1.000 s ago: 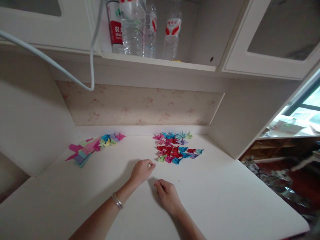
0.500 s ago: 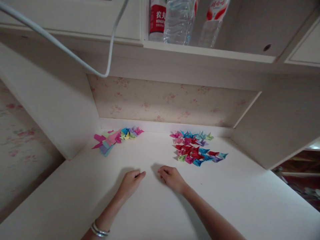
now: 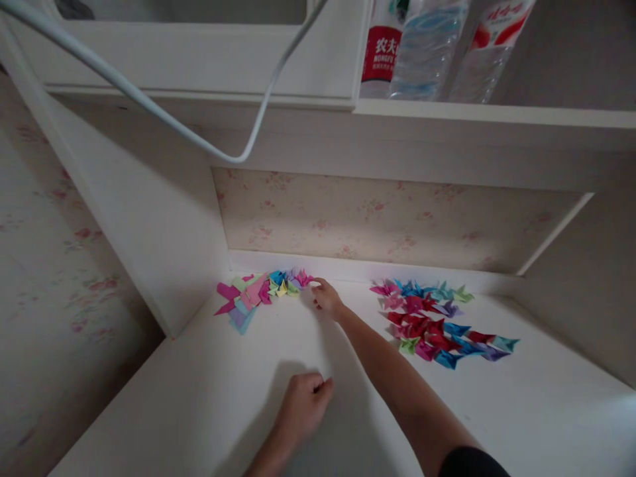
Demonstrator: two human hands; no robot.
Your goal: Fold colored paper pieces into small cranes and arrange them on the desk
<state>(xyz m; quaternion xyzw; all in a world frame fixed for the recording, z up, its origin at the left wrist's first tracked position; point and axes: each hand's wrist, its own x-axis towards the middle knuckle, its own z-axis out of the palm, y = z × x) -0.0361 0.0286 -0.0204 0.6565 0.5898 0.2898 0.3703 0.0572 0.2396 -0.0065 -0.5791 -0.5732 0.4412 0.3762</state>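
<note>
My right hand (image 3: 326, 298) reaches to the back of the white desk, its index fingertip at the tip of a magenta paper crane (image 3: 302, 277). Its fingers look partly bent and apart, with nothing visibly held. That crane is at the right end of a cluster with blue, yellow and lilac folded cranes. Flatter folded paper pieces (image 3: 242, 305) in pink, green, purple and light blue overlap to their left. My left hand (image 3: 305, 399) rests closed in a loose fist on the desk nearer to me, holding nothing that shows.
Rows of colourful paper cranes (image 3: 432, 324) stand on the right half of the desk (image 3: 199, 404). Overhead, a shelf (image 3: 497, 116) holds plastic bottles (image 3: 427, 50). A white cable-like bar (image 3: 173, 122) hangs across the upper left. Panels enclose both sides.
My right hand has moved forward and left from the desk's middle to the left cluster. The view has shifted left. My left hand stays closed.
</note>
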